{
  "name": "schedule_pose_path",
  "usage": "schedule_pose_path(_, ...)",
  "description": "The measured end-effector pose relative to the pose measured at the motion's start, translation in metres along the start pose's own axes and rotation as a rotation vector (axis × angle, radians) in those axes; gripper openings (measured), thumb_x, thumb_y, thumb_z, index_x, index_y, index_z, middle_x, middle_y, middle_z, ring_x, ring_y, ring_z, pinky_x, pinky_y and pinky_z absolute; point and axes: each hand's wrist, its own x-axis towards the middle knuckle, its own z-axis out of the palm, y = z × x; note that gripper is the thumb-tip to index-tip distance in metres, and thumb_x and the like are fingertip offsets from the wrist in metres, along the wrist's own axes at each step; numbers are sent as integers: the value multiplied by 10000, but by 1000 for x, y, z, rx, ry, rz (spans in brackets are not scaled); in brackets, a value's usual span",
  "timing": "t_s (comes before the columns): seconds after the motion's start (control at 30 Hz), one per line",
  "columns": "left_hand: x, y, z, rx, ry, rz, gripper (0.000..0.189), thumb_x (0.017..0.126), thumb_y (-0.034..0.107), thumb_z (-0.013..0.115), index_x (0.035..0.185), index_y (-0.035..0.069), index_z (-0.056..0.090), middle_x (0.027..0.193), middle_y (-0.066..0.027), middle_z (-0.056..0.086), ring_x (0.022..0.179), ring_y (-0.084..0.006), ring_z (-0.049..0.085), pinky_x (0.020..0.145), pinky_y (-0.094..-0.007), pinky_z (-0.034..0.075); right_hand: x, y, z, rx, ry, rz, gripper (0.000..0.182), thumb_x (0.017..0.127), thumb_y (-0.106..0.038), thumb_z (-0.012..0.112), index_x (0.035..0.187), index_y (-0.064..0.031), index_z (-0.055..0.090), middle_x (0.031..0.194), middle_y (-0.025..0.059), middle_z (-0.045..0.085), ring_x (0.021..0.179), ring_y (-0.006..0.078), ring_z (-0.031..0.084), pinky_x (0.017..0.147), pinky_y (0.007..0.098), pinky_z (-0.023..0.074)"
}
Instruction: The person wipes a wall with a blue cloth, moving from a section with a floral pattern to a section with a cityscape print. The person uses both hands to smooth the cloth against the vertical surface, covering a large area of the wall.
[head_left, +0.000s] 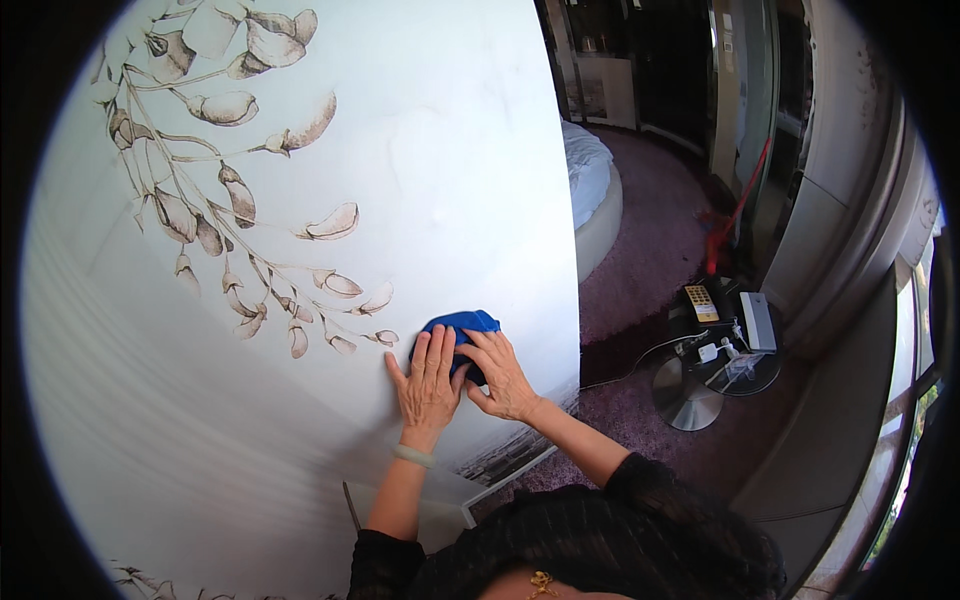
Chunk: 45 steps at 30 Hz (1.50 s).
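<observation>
A blue cloth (471, 321) lies bunched against a pale wall (465, 202) that carries a brown flower-and-branch print (241, 196). My left hand (426, 390) presses on the cloth's left part with its fingers laid flat; the little finger reaches past it to the wall. On the cloth's right side, the fingers of my right hand (506, 379) hold it, with the thumb bent beneath. The two thumbs are close together. Part of the cloth is hidden under both hands. The lowest tip of the printed branch ends just left of the cloth.
Right of the wall's edge, a round side table (754, 384) bears a telephone (701, 304), a white box-like device (757, 322) and cables. A red-handled tool (739, 214) leans behind it. A rounded bed (596, 187) stands on purple carpet (652, 202). A window (900, 420) lies far right.
</observation>
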Motion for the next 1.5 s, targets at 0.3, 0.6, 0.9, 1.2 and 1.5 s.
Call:
schedule_pose_path(0.3,127,-37,-87,175,254,-14,567,911,120,503,1463,187,397,1519,-24,368,1404,-187,331,1103,-621,-48,131,-32,-55,-280,300,-232,475,909,-172,579,1366,-95,478,1379,104,479,1300,293,412,1120,494,233)
schedule_pose_path(0.6,155,-29,-90,67,362,162,473,917,17,436,1387,-33,439,1432,-176,453,1353,-301,410,1127,-468,274,157,-35,-50,-511,464,-139,492,943,-247,520,1401,-81,450,1491,131,372,1371,287,331,1097,438,168)
schedule_pose_path(0.9,118,-12,-63,88,116,258,494,910,68,471,1403,35,451,1482,-105,409,1391,-244,357,1122,-494,271,78,3,-22,-484,347,16,630,908,-314,574,1449,-58,376,1498,201,323,1365,327,314,1018,466,206)
schedule_pose_path(1.2,248,-16,-102,229,504,84,632,859,135,529,1456,26,353,1513,-136,345,1412,-269,311,1147,-546,134,213,-18,-100,-549,588,-177,564,934,-285,527,1466,-164,383,1536,88,311,1412,245,265,1072,441,166)
schedule_pose_path(1.5,129,59,2,126,-99,482,624,876,160,480,1471,43,331,1549,-101,288,1442,-226,242,1163,-442,189,1,80,-25,-543,288,338,686,971,-368,460,1493,-5,203,1553,232,168,1441,377,150,1067,524,148)
